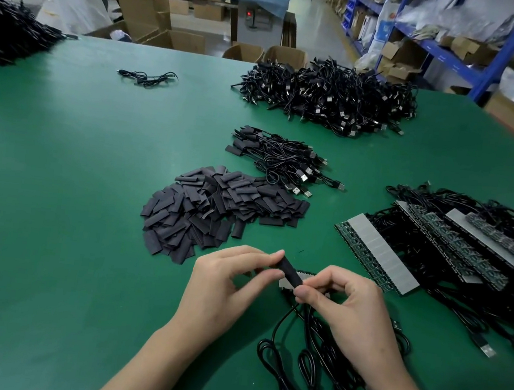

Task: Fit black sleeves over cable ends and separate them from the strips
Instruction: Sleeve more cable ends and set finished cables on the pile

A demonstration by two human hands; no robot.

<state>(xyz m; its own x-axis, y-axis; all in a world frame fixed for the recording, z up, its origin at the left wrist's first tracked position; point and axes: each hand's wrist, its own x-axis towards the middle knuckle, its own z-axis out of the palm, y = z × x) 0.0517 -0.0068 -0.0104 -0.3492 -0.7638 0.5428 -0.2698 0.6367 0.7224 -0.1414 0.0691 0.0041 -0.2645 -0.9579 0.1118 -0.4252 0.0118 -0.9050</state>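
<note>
A worker's two hands meet over a single black sleeve (289, 271) at a green desk (58, 170) — the piece on which, we judge, the next move turns. The sleeve is held between the hands, its long axis running on a slant from upper left, away from the worker, to lower right, toward the worker. The left hand (224, 291) pinches the far, upper end between thumb and forefinger. The right hand (354, 313) has its fingers curled around the near, lower end, where a thin black cable (278, 325) drops away and loops across the desk toward the worker. Both hands touch the sleeve, so neither is nearer; we read the left as the one that steers the sleeve and the right as the one that steadies the cable end. Just behind the sleeve a short grey strip (307, 277) shows between the hands — we cannot tell whether the cable end is joined to it or already free, for the fingers hide the joint. We judge the fitting to be under way, with a slide along that slanted axis, down toward the right hand, the likely motion to come. The heap of loose sleeves (224, 210) lies just beyond the left hand, further strips (377, 255) to the right, and a small bundle of sleeved cables (279, 158) beyond the heap.
</note>
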